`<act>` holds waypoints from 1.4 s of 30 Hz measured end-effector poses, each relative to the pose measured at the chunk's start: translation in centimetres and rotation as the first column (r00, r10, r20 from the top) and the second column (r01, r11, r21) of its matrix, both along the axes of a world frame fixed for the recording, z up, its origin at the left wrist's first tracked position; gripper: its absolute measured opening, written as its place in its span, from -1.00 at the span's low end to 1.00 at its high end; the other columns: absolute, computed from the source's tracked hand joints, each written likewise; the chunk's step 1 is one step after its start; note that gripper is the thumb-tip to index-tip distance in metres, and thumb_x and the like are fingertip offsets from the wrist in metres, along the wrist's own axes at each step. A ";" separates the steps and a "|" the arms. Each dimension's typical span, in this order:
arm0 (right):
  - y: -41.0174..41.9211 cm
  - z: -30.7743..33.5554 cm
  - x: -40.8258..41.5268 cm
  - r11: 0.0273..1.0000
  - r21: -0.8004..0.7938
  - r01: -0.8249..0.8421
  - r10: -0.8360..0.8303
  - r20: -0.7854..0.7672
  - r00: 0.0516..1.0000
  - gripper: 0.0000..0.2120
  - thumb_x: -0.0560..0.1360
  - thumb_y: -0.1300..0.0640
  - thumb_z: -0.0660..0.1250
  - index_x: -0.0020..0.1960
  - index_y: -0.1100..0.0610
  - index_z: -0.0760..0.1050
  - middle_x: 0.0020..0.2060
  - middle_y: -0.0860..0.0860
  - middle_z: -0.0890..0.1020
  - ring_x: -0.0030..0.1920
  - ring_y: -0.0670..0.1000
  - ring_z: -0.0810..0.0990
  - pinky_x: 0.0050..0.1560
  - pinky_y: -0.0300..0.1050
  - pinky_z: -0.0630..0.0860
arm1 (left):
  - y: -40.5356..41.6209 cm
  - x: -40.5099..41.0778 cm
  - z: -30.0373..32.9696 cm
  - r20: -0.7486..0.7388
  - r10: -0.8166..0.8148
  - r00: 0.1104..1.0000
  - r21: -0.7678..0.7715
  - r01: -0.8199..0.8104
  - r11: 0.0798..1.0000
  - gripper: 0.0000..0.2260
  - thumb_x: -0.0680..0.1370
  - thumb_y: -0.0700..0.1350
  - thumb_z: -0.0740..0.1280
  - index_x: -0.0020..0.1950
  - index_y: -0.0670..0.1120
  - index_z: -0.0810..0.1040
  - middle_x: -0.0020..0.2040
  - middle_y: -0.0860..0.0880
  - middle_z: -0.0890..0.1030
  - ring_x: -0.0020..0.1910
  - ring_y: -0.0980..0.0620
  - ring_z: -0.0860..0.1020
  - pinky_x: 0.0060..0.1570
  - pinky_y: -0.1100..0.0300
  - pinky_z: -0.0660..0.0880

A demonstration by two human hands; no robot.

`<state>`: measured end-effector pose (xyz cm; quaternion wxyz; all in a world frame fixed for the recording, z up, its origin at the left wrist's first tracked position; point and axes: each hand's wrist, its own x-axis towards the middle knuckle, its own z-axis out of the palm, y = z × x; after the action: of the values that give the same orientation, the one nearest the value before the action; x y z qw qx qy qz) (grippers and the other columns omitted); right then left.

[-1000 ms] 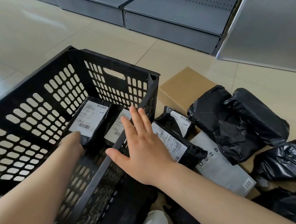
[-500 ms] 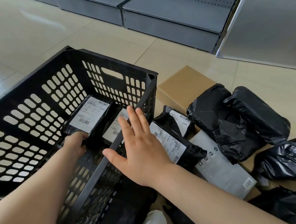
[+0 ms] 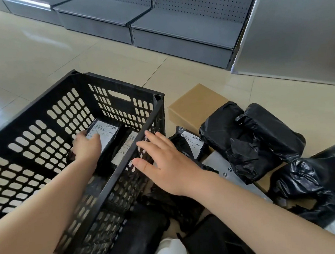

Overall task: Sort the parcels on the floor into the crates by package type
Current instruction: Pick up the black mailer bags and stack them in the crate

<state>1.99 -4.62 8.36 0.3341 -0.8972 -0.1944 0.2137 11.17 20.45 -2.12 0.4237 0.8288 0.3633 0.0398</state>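
Lower centre: right hand (image 3: 166,164) flat over black bags (image 3: 189,202), fingers straight and spread. Left hand (image 3: 87,147) inside black crate (image 3: 143,137), fingers resting on a labelled parcel (image 3: 105,134) (grip unclear). More black bags (image 3: 251,140) right, cardboard box (image 3: 196,103) behind. Beige tile floor (image 3: 38,56); grey shelving (image 3: 175,31) along the top.

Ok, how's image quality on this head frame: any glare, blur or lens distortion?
Head view: window glare washes the floor tiles at far left; wide-angle bending curves the shelf base and crate rim; the parcel label under the left hand is too soft to read; black bags lose detail in shadow.
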 end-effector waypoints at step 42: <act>-23.4 -5.8 -1.6 0.864 -0.346 0.365 -0.450 -0.209 0.869 -0.43 0.66 -0.13 0.15 0.58 0.08 0.14 0.48 0.11 0.33 0.50 0.12 0.25 0.43 0.04 0.30 | -23.0 -4.1 -0.1 -0.714 -0.695 0.083 0.357 0.897 -0.260 -0.58 0.56 -0.29 0.24 0.36 0.06 0.43 0.25 0.05 0.51 0.29 -0.02 0.38 0.14 0.08 0.43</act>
<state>0.43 -27.98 2.55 0.2582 -0.9177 0.0852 0.2897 7.05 -2.57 -2.18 -0.1197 0.9240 -0.3033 -0.2000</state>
